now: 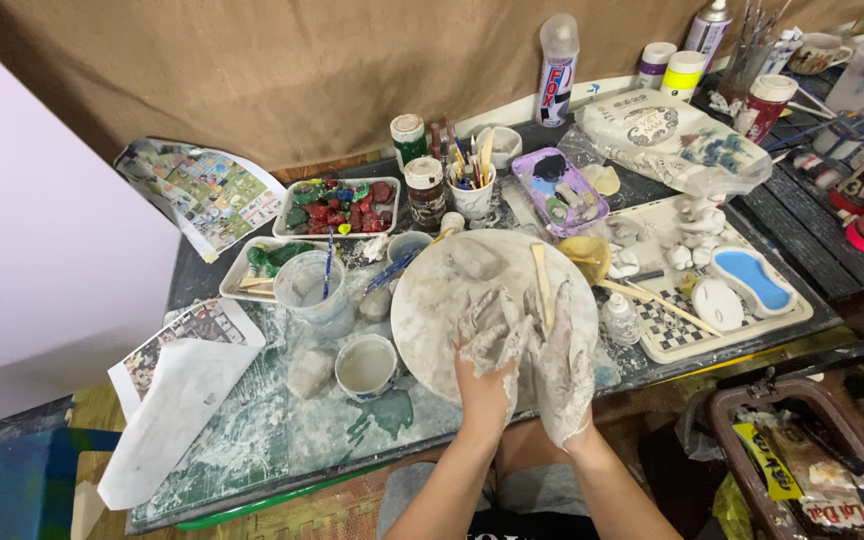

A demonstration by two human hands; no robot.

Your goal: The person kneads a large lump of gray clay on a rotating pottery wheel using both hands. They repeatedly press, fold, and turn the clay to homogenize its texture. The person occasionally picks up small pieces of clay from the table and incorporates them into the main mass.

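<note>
Both clay-coated hands meet at the round board's [432, 300] near edge. Left hand [489, 345] curls its grip round a clay lump [497, 325]; right hand [562, 365], fingers together, presses beside it.

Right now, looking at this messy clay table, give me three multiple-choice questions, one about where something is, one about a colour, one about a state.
1. Where does the flat wooden stick lie?
A. on the round board
B. in the plastic cup
C. on the floor

2. What colour is the inside of the oval dish at the right?
A. red
B. blue
C. yellow

3. In what state are the two hands?
A. clean and dry
B. gloved
C. smeared with grey clay

Answers:
1 A, the stick rests on the round board, just above the hands.
2 B, the dish's hollow shows bright blue inside a white rim.
3 C, the left hand and the right hand are bare and coated in grey clay, pressed together over the board's near edge.
</note>
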